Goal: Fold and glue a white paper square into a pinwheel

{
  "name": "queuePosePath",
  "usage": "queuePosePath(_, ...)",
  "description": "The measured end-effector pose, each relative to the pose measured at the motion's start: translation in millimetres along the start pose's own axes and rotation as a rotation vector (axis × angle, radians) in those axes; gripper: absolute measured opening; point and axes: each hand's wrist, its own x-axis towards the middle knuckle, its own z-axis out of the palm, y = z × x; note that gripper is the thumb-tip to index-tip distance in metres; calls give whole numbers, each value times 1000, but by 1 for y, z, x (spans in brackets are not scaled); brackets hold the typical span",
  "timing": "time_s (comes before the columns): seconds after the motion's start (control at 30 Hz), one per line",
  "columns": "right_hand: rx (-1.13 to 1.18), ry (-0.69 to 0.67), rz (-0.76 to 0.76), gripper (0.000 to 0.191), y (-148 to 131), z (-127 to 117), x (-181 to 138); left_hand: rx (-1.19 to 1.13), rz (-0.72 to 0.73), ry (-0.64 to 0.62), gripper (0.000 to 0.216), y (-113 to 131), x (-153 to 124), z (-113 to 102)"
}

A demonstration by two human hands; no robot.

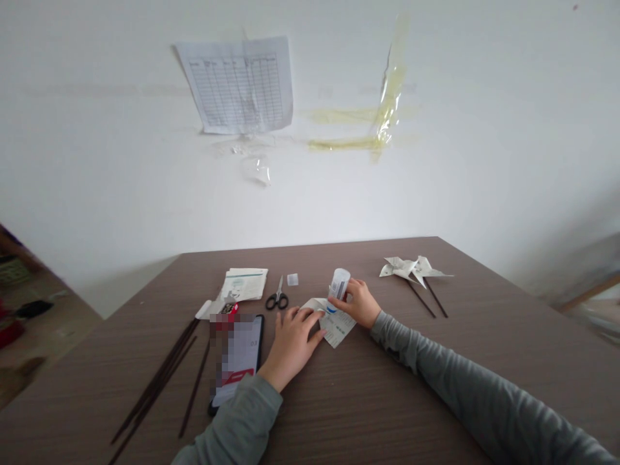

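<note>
White bottle [338, 284] sits clenched in your right hand [359, 302], its lower end hidden against the printed paper [339, 326] that your left hand [293, 336] presses flat, fingers spread. Its label is too small to read. Left of your left hand, the phone [239, 361] has a blurred screen. The worktop [368, 400] is brown; the white wall [97, 161] beyond carries 1 taped chart [239, 84].

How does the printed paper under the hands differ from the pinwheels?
The printed paper lies flat; the pinwheels are folded into blades. The left hand presses the printed paper and the right hand holds a white tube at it; the pinwheels lie untouched. The pinwheels have dark sticks; the printed paper has none. Both are pale paper.
</note>
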Motion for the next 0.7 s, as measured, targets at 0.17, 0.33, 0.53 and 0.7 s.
queuePosePath(0.17,-75,-4,-32,46,-4,3,-2,-8,-10,16,50,0,1,3)
queuePosePath(0.33,-120,0,-72,46,-8,3,-3,-3,1,19,48,-4,2,6)
queuePosePath(0.53,-156,-11,-84,43,-11,1,-4,3,10,-3,48,-5,2,4)
queuePosePath(0.7,-167,-20,-87,44,-12,1,-5,6,2,5,48,-1,1,2)
